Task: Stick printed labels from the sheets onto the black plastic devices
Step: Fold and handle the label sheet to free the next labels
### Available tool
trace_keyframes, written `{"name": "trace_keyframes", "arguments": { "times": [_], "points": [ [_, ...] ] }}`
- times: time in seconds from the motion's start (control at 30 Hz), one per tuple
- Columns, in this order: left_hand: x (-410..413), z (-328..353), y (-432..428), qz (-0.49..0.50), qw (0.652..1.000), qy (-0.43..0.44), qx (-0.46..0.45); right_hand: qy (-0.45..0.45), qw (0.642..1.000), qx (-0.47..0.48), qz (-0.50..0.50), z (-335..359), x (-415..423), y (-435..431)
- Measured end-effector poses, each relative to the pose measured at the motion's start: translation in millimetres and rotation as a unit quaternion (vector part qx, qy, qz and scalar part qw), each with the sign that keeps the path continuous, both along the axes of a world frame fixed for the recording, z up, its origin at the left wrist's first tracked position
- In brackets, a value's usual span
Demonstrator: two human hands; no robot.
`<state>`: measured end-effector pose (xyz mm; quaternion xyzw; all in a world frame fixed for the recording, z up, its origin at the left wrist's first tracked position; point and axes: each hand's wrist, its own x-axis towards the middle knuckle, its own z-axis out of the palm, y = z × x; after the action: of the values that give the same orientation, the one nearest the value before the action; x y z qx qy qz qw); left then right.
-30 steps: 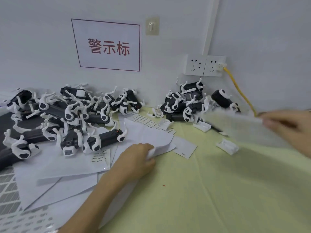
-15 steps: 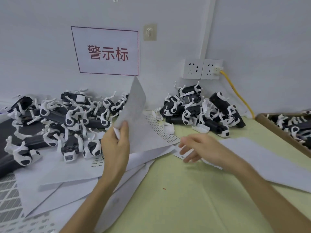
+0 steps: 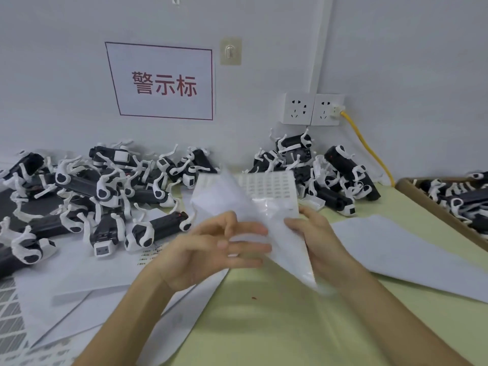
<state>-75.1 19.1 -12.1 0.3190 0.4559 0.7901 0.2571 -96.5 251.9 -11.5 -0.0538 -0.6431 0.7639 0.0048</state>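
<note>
A white label sheet with a printed grid of small labels is lifted above the table's middle, its near part curled over and blurred. My right hand grips the sheet's right edge, fingers behind the paper. My left hand lies against the sheet's left lower part with fingers stretched out and spread. Black plastic devices with white clips lie in a big pile at the left and a smaller pile by the wall behind the sheet.
More white sheets lie spread at the left under the devices, and one sheet lies at the right. A brown box at the right edge holds more devices. A yellow cable runs down from the wall sockets.
My left hand brought the raised sheet toward the middle. My right hand left the table and took the sheet's right edge. Both hands are now together at the centre.
</note>
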Motion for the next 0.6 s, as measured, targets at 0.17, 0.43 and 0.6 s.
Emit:
{"name": "trace_keyframes", "arguments": {
  "times": [0.17,0.43,0.6],
  "points": [
    [-4.1,1.0,7.2,0.103,0.993,-0.042,-0.043,0.112,0.988,0.1,-0.046,21.6,-3.1,38.0],
    [-16.1,-5.4,3.4,0.341,0.916,-0.166,-0.128,0.197,0.928,0.313,-0.044,28.1,-7.6,71.9],
    [-14.1,-13.5,16.2,0.308,0.926,-0.132,-0.174,0.23,0.866,0.438,-0.079,14.8,-9.2,64.1]
  ]
}}
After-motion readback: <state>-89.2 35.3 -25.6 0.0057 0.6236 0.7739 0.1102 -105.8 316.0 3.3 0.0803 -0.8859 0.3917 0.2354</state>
